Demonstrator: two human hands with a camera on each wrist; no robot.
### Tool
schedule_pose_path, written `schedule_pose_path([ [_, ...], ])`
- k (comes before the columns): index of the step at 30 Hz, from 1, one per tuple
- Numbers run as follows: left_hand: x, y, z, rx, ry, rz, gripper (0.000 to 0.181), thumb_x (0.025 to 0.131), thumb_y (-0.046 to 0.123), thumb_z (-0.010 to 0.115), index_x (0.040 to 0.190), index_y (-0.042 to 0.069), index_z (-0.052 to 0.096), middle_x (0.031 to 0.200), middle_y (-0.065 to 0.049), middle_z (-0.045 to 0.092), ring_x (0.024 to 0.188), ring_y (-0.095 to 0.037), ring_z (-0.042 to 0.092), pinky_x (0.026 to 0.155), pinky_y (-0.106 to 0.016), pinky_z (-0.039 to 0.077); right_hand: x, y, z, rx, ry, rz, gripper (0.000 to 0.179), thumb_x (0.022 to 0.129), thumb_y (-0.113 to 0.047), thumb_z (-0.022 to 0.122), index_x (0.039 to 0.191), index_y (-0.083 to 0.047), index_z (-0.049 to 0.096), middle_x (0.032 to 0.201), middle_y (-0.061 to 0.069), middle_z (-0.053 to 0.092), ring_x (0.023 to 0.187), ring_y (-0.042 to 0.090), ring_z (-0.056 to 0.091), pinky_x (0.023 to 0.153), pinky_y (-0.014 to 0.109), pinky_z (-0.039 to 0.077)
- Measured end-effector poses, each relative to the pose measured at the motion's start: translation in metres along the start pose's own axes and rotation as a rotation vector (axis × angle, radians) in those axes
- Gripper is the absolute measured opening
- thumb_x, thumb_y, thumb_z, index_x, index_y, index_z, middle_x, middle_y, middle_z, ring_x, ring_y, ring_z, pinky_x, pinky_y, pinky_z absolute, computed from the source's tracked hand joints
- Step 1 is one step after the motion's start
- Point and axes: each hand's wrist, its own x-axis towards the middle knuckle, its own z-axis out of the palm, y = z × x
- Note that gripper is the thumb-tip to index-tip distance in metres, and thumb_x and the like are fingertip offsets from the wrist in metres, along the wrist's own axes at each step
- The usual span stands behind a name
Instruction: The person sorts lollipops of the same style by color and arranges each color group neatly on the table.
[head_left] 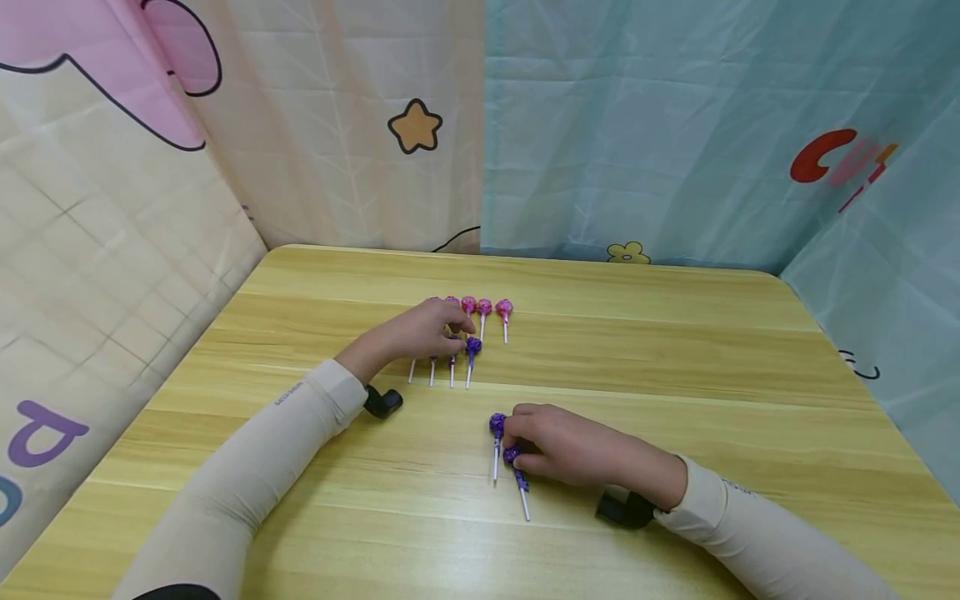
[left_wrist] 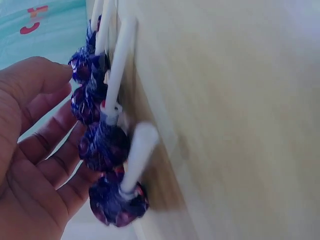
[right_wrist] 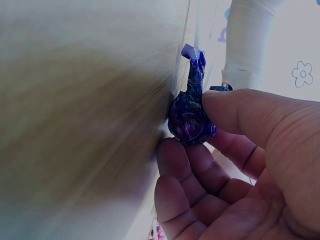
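Several purple-wrapped lollipops lie in a row at the table's middle left, their white sticks toward the front. My left hand reaches over this row, the thumb tip right at one purple head and the other fingers relaxed beyond the heads. Nearer the front, my right hand pinches another purple lollipop by its head, between thumb and fingers, close to the tabletop. Beside it lies one more purple lollipop, near the right fingertips. The left hand partly hides the purple row.
Behind the purple row stretches a line of pink lollipops, some hidden by the left hand. The wooden table meets patterned curtains at the back and sides. Black wrist devices sit under both wrists.
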Motion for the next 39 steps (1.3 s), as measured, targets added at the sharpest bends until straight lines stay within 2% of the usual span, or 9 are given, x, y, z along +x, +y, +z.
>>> schedule_pose_path([
  [8,0.008,0.005,0.006,-0.01,-0.003,0.022,0.021,0.093,0.017,0.07,0.111,0.007,0.071,0.107,-0.002,0.064,0.1,-0.018,0.06,0.089,-0.034,0.05,0.0,0.001,0.0,-0.004,-0.001,-0.01,0.01,0.096,-0.016,0.067,0.089,-0.02,0.061,0.087,-0.01,0.052,0.075,0.008,0.049,0.064,0.021,0.044],
  [16,0.013,0.005,0.009,0.009,-0.026,0.015,0.02,0.093,0.016,0.069,0.111,0.008,0.072,0.105,0.0,0.065,0.098,-0.015,0.06,0.089,-0.033,0.05,0.0,0.001,0.0,0.001,-0.001,-0.009,0.011,0.096,-0.016,0.067,0.089,-0.021,0.06,0.088,-0.01,0.052,0.076,0.008,0.049,0.065,0.021,0.044],
  [29,0.011,0.004,0.01,0.0,-0.014,0.0,0.012,0.092,0.014,0.071,0.103,0.011,0.073,0.099,0.002,0.065,0.093,-0.014,0.059,0.088,-0.033,0.049,-0.001,0.003,-0.001,-0.002,-0.001,-0.017,0.01,0.095,-0.016,0.068,0.09,-0.02,0.061,0.087,-0.01,0.052,0.075,0.008,0.049,0.064,0.021,0.044],
  [39,0.011,0.007,0.009,-0.009,0.005,-0.007,0.016,0.092,0.015,0.071,0.106,0.009,0.072,0.102,-0.001,0.065,0.096,-0.016,0.06,0.088,-0.034,0.05,-0.001,0.003,-0.002,0.002,-0.005,-0.011,0.008,0.095,-0.015,0.068,0.09,-0.019,0.062,0.088,-0.01,0.053,0.075,0.008,0.05,0.064,0.021,0.045],
])
